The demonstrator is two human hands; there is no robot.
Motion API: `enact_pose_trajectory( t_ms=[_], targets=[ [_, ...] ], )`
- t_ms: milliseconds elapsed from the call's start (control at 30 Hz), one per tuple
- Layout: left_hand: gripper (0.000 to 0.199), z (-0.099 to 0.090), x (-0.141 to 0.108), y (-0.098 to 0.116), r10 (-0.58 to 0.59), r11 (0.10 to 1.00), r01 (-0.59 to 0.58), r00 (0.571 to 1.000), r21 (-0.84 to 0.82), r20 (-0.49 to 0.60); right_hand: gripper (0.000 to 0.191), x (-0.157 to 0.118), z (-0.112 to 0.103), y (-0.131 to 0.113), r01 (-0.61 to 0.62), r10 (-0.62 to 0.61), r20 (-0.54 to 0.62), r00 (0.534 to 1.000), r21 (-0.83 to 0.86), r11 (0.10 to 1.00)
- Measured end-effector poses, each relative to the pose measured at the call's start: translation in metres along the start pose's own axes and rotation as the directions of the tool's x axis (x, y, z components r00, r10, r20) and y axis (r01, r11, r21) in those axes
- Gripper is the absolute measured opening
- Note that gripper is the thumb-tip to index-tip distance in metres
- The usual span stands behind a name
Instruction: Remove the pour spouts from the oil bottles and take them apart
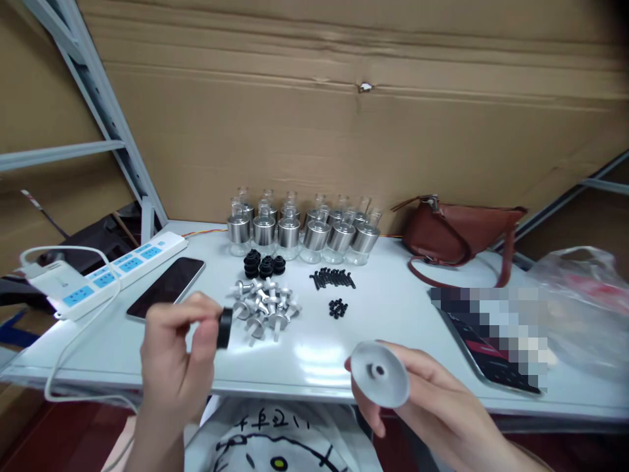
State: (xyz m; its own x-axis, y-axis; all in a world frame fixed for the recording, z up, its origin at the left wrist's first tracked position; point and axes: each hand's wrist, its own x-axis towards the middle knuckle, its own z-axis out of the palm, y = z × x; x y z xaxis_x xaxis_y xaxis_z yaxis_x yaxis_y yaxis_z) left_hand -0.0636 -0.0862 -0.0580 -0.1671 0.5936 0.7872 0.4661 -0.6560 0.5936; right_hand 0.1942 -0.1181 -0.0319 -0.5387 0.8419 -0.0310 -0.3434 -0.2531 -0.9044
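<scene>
Raised over the table's front left, my left hand [179, 354] pinches a round black part [225, 328] between thumb and fingers. My right hand [417, 393], at the front right, holds a grey metal cup-shaped piece [380, 374] with its hollow side and small central hole facing the camera. The two held parts are well apart. Between and behind my hands lie a pile of silver metal pieces [265, 305], a cluster of black ribbed parts [265, 265], a row of thin black pieces [334, 278] and several tiny black rings [338, 308].
Several glass and metal bottles [314, 233] stand along the cardboard wall [295, 131]. A power strip [122, 272] and phone [167, 287] lie left on the table [304, 380]. At right are a brown bag [457, 229], a dark tablet-like object [476, 347] and a plastic bag [584, 314].
</scene>
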Motion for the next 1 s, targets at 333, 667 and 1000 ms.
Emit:
enact_pose_trajectory(
  t_ms=[333, 667, 1000],
  targets=[
    [0.01, 0.032, 0.095, -0.033, -0.01, 0.896, -0.273, 0.777, 0.351, 0.629, 0.03, 0.009, -0.03, 0.056, -0.054, -0.029, -0.295, 0.955, -0.269, 0.962],
    [0.013, 0.078, 0.117, -0.077, -0.147, 0.833, -0.426, 0.445, 0.353, 0.883, 0.035, 0.013, -0.033, 0.059, -0.065, -0.044, -0.314, 0.948, -0.329, 0.942],
    [0.008, 0.086, 0.112, -0.09, -0.131, 0.822, -0.466, 0.404, 0.328, 0.905, 0.015, 0.018, -0.038, 0.066, -0.003, -0.275, -0.173, 0.946, -0.85, 0.526]
  ],
)
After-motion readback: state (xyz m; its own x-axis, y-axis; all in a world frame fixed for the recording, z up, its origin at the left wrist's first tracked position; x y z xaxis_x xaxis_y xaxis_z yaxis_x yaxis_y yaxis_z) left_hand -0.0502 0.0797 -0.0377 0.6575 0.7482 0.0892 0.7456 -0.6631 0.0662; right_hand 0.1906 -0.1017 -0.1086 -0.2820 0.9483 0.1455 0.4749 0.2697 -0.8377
